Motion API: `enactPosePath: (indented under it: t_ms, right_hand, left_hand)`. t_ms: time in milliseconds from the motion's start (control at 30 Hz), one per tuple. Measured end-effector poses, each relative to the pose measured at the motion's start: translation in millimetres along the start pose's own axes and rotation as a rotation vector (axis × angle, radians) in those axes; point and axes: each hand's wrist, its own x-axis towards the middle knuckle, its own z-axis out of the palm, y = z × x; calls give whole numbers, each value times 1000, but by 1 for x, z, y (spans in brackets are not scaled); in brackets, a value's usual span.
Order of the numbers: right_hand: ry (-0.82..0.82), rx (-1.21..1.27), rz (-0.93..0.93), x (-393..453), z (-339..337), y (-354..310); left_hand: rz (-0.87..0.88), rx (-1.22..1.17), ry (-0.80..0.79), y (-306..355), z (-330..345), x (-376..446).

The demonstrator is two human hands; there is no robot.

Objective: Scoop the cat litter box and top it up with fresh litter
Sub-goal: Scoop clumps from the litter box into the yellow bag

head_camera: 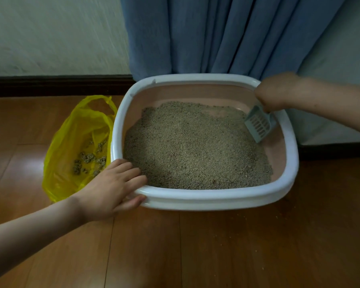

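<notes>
A litter box with a white rim and pink inside sits on the wooden floor, filled with grey-brown litter. My left hand grips the box's near left corner, fingers over the rim and thumb on the outer wall. My right hand is closed on the handle of a pale blue slotted scoop. The scoop points down into the far right corner, its tip at the litter's edge. A yellow plastic bag lies open to the left of the box, holding several litter clumps.
A blue curtain hangs right behind the box. A pale wall with a dark skirting board runs along the back left. Scattered litter grains dot the floor in front of the box at the right.
</notes>
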Motion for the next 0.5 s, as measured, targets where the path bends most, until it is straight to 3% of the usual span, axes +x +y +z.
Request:
enactPosePath:
  t_ms: [267, 500]
  right_hand:
    - [14, 142, -172, 3, 10, 4]
    - [81, 36, -268, -3, -18, -49]
  left_hand:
    - [1, 10, -4, 0, 1, 0]
    - [2, 18, -14, 0, -1, -1]
